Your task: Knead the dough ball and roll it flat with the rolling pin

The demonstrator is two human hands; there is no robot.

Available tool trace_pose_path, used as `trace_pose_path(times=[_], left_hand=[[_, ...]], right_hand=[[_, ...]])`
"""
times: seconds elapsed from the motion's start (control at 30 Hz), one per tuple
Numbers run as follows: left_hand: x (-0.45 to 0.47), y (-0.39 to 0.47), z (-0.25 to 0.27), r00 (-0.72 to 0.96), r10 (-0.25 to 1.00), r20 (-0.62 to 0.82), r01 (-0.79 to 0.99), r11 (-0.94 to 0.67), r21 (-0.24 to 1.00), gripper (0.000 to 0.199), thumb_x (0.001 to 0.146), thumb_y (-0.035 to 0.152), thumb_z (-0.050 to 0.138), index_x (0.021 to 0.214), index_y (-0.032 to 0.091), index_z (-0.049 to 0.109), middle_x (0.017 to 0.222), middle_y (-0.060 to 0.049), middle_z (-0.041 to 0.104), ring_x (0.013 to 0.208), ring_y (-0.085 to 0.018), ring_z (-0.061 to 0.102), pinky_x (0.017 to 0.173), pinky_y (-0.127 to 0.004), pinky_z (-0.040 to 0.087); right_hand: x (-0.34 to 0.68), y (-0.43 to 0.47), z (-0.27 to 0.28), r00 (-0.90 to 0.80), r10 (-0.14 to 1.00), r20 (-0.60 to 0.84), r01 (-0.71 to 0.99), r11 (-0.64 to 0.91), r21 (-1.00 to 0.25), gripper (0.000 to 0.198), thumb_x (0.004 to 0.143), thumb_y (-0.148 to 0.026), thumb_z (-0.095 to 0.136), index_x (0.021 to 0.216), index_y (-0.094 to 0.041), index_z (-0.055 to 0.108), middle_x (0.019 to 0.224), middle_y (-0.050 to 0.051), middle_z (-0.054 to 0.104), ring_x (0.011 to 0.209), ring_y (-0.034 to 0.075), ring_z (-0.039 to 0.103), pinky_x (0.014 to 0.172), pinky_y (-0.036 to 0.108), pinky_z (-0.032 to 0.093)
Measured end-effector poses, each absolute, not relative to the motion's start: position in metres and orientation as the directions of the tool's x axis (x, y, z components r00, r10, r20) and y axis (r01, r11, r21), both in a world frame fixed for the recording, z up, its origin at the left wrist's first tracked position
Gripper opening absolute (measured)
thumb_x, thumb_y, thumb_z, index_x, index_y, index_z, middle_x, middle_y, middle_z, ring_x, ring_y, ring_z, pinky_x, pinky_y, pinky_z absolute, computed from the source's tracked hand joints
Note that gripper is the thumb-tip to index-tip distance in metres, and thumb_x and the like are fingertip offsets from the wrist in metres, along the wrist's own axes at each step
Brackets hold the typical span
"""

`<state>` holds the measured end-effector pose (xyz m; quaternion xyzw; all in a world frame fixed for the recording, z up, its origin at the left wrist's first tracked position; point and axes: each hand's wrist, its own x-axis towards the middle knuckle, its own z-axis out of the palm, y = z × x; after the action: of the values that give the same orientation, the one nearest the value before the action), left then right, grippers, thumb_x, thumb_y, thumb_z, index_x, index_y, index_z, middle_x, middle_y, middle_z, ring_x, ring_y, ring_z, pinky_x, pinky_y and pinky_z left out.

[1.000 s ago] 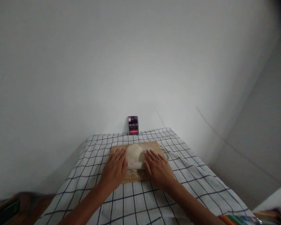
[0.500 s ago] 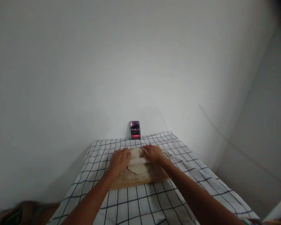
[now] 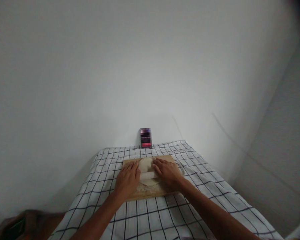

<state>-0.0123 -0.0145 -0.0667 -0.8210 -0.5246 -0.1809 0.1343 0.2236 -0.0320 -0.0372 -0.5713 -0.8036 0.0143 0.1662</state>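
Observation:
A flat, pale sheet of dough (image 3: 147,164) lies on a floured wooden board (image 3: 150,195). Across the dough runs a light-coloured rolling pin (image 3: 148,175), its ends hidden under my hands. My left hand (image 3: 128,176) rests palm down over the pin's left end, fingers stretched forward. Over the right end lies my right hand (image 3: 168,171), also flat, with its fingers angled inward to the left. Neither hand has its fingers wrapped round the pin. Part of the dough is covered by the pin and my right hand.
A black-and-white checked cloth (image 3: 145,216) covers the table under the board. A small dark object, pixelated, with a red band (image 3: 145,138) stands against the white wall (image 3: 145,66) at the table's back edge. Something brown (image 3: 32,223) is low at the left.
Both hands and the rolling pin have come back toward me over the dough. More of the dough and board shows beyond the pin, less on the near side.

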Motion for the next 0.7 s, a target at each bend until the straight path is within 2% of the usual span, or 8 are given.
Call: trace_pose_path(times=[0.1,0.27,0.37,0.47,0.7], left_hand=[[-0.008,0.000,-0.052,0.349,0.854,0.387,0.931,-0.364,-0.036,0.047,0.105,0.028,0.035,0.143,0.013,0.059,0.147,-0.014,0.064,0.139,-0.027,0.057,0.118,-0.047,0.043],[-0.005,0.004,-0.049,0.314,0.874,0.372,0.945,-0.326,-0.032,0.047,0.105,0.030,0.035,0.143,0.016,0.059,0.149,-0.014,0.062,0.139,-0.031,0.056,0.113,-0.055,0.046],[0.001,-0.004,-0.049,0.269,0.878,0.396,0.961,-0.274,-0.046,0.049,0.105,0.032,0.034,0.148,0.017,0.055,0.152,-0.015,0.059,0.143,-0.034,0.051,0.116,-0.061,0.040],[0.008,-0.014,-0.046,0.251,0.874,0.415,0.967,-0.245,-0.068,0.050,0.104,0.032,0.036,0.149,0.016,0.053,0.153,-0.015,0.058,0.146,-0.035,0.048,0.120,-0.062,0.035],[0.006,-0.028,-0.049,0.312,0.833,0.457,0.945,-0.320,-0.061,0.050,0.104,0.030,0.035,0.145,0.012,0.057,0.150,-0.016,0.061,0.144,-0.034,0.051,0.120,-0.060,0.038]], right_hand=[[0.221,0.003,-0.025,-0.268,0.938,0.221,0.925,0.314,-0.212,0.053,0.110,-0.051,0.026,0.122,-0.025,0.070,0.127,0.011,0.074,0.119,0.028,0.067,0.099,0.043,0.049],[0.224,0.035,-0.031,-0.272,0.941,0.199,0.924,0.314,-0.221,0.055,0.108,-0.054,0.025,0.118,-0.026,0.072,0.125,0.010,0.074,0.114,0.027,0.068,0.093,0.040,0.049],[0.228,0.036,-0.040,-0.275,0.938,0.210,0.919,0.320,-0.229,0.055,0.109,-0.051,0.024,0.124,-0.027,0.071,0.131,0.008,0.072,0.119,0.027,0.066,0.098,0.040,0.047],[0.231,0.031,-0.044,-0.277,0.931,0.238,0.917,0.330,-0.226,0.052,0.109,-0.047,0.025,0.130,-0.028,0.068,0.134,0.007,0.071,0.123,0.026,0.064,0.102,0.041,0.044],[0.231,-0.004,-0.049,-0.308,0.901,0.306,0.906,0.376,-0.196,0.048,0.109,-0.034,0.028,0.136,-0.020,0.065,0.141,0.009,0.067,0.134,0.024,0.057,0.115,0.041,0.038]])
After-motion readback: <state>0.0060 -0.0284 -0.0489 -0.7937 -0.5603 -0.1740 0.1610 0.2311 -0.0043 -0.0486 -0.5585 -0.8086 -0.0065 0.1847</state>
